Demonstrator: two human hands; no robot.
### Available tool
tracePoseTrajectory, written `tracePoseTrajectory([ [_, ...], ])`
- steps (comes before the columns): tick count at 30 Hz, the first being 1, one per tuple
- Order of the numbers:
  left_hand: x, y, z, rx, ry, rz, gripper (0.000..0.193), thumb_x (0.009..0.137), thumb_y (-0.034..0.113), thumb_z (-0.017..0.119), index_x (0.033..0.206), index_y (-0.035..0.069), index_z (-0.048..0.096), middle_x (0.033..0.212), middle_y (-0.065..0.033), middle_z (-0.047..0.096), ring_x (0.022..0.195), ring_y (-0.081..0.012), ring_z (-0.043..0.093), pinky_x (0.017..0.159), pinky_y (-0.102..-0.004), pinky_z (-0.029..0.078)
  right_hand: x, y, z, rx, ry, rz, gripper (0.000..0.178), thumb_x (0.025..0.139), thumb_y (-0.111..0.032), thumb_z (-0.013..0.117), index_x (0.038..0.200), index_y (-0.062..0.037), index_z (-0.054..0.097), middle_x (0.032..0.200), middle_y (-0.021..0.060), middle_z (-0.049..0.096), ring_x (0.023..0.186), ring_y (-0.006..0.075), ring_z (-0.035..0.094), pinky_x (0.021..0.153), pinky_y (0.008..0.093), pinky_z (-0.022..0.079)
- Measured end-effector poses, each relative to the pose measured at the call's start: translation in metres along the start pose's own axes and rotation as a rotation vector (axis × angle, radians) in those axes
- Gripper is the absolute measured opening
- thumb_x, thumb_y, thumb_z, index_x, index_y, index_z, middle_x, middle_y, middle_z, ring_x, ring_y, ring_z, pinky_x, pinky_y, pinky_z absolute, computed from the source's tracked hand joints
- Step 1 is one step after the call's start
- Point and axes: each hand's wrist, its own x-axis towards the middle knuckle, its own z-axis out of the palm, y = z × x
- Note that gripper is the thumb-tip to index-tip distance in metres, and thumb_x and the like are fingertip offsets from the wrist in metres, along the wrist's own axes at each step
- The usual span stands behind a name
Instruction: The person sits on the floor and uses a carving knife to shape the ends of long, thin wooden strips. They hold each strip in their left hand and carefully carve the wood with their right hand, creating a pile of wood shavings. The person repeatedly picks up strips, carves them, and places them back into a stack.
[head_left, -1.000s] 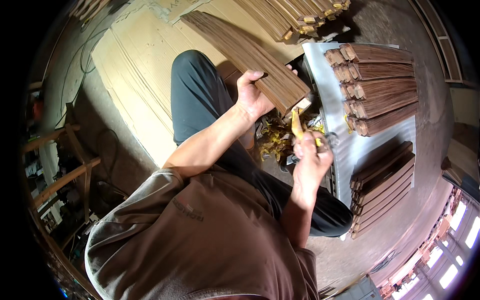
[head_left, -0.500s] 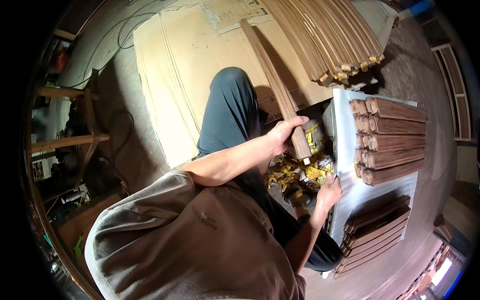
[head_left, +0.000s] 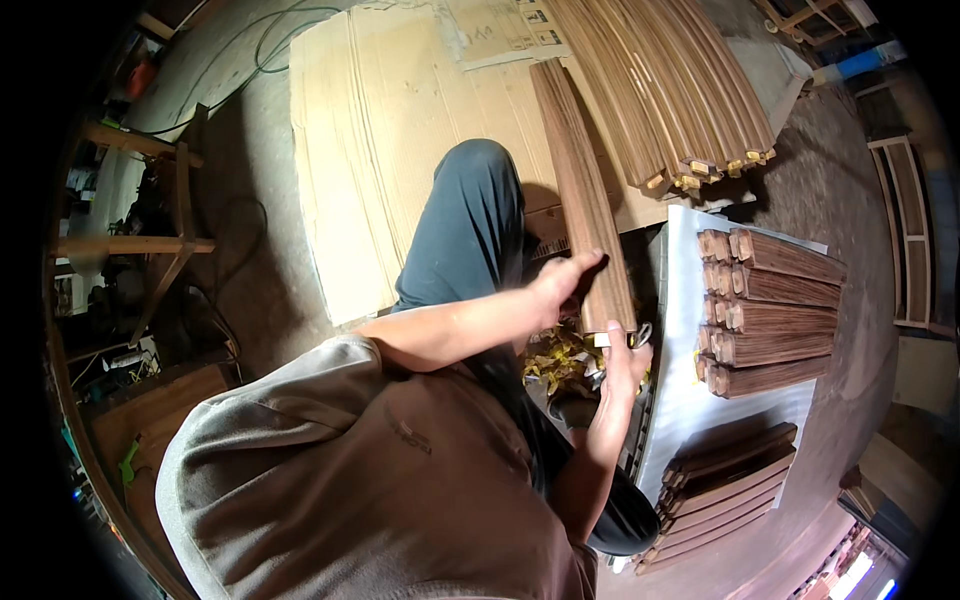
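Observation:
My left hand [head_left: 562,285] is closed round a long brown wooden slat [head_left: 582,180] near its lower end. The slat slopes up and away over the cardboard, its broad face turned up. At its near end is a small pale tenon [head_left: 601,340]. My right hand [head_left: 624,365] is at that end, thumb up against the slat beside the tenon. A small shiny, loop-like thing [head_left: 645,332] shows at its curled fingers; its kind is not clear. Below the hands lies a heap of yellow scraps [head_left: 560,362], partly hidden by them.
A low bench with a white cover [head_left: 684,240] at right bears stacked short wooden pieces [head_left: 785,315] and more slats [head_left: 725,500]. A large bundle of long slats [head_left: 650,90] lies beyond, beside flat cardboard [head_left: 370,140]. A wooden frame [head_left: 180,195] stands at left.
The slat has turned so its broad face shows, and its far end has swung right. My right hand has moved from the bench edge left and up to the slat's near end.

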Motion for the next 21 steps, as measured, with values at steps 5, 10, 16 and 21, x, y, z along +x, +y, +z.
tracePoseTrajectory([
  [5, 0.053, 0.048, -0.028, -0.252, -0.04, 0.003, 0.043, 0.09, 0.034, 0.061, 0.121, 0.004, 0.063, 0.125, -0.0111, 0.064, 0.116, -0.0272, 0.058, 0.106, -0.0446, 0.04, -0.013, -0.014, -0.002, 0.143, 0.031, 0.13, 0.035, 0.086, -0.011, 0.077, 0.114, -0.001, 0.058, 0.084, 0.005, 0.063, 0.054, 0.0063, 0.048, 0.045, 0.02, 0.034],
  [10, 0.07, 0.087, -0.033, -0.568, -0.086, 0.083, 0.048, 0.096, 0.041, 0.055, 0.127, 0.004, 0.06, 0.124, -0.0124, 0.063, 0.121, -0.0277, 0.055, 0.105, -0.047, 0.043, -0.028, -0.016, -0.013, 0.327, 0.098, 0.147, 0.031, 0.085, -0.026, 0.073, 0.1, -0.0032, 0.059, 0.071, 0.0084, 0.059, 0.045, 0.0135, 0.045, 0.039, 0.0248, 0.032],
  [16, 0.087, 0.084, -0.029, 0.8, 0.453, 0.728, 0.061, 0.077, 0.009, 0.07, 0.134, 0.003, 0.049, 0.12, -0.0212, 0.061, 0.105, -0.0326, 0.064, 0.09, -0.0432, 0.055, -0.063, -0.045, -0.038, 0.291, 0.335, 0.014, 0.039, 0.08, -0.015, 0.076, 0.113, -0.0036, 0.058, 0.088, 0.0057, 0.064, 0.058, 0.0112, 0.053, 0.045, 0.0246, 0.035],
  [21, 0.049, 0.107, -0.01, 1.888, -0.248, 1.366, 0.095, 0.061, -0.001, 0.071, 0.149, 0.009, 0.038, 0.153, -0.0191, 0.038, 0.143, -0.0403, 0.034, 0.119, -0.0485, 0.032, -0.081, -0.076, -0.097, 0.174, 0.303, -0.209, 0.058, 0.069, -0.012, 0.081, 0.12, 0.0034, 0.059, 0.1, 0.0074, 0.066, 0.079, 0.0158, 0.063, 0.071, 0.029, 0.05],
])
